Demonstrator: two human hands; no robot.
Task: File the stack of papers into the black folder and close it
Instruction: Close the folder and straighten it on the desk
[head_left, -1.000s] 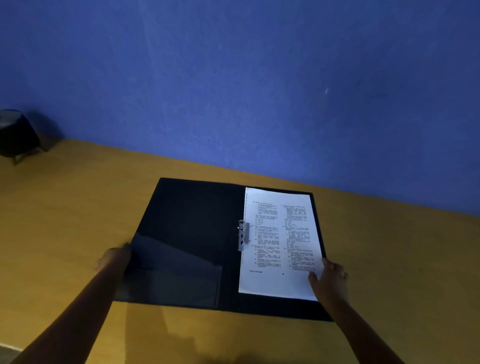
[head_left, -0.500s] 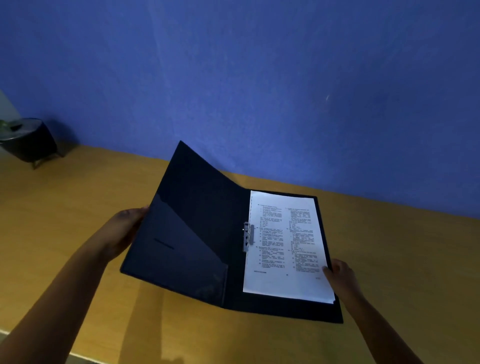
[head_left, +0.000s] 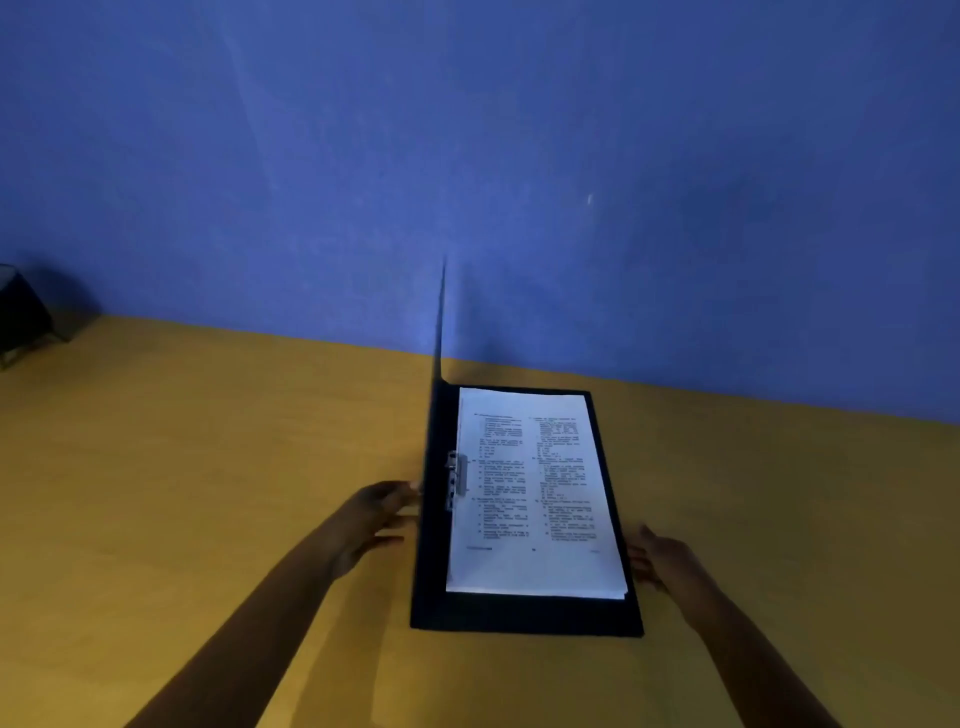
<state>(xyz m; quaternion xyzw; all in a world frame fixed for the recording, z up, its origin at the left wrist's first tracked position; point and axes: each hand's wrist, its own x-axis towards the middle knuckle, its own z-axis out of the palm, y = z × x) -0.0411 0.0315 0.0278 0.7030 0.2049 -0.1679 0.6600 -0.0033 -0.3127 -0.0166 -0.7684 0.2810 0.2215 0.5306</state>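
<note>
Head view, black folder (head_left: 524, 616): lies toward the far edge of the bench (head_left: 182, 493), right of its middle, with the back half flat and the front cover (head_left: 435, 441) stood nearly upright on the spine, seen edge-on.
Head view, stack of papers (head_left: 535, 493): lies flat inside the right half, with its left margin at the metal clip (head_left: 453, 480); the sheets look square to each other, and a few layered edges show at the near right corner.
Head view, left hand (head_left: 379, 512): fingers spread and unclenched, pressed against the outer face of the raised cover near its lower half; it closes on nothing.
Head view, right hand (head_left: 662, 564): open, fingers apart, just beside the folder's near right edge; whether it touches the edge I cannot tell.
Head view, other: a dark object (head_left: 23, 317) sits at the far left edge of the bench, well apart.
Handling, cover: probably light and fairly stiff, as it stands straight without sagging; past upright it should fall shut under its own weight, so a flat palm on the outer face ought to guide it better than a pinch.
Handling, papers: thin, limp and apt to slide or lift in the draught of the closing cover; the clip side looks held, the free right edge is the one to watch.
Where to hold: the cover's outer face or free long edge for closing; the base's right edge to steady it.
</note>
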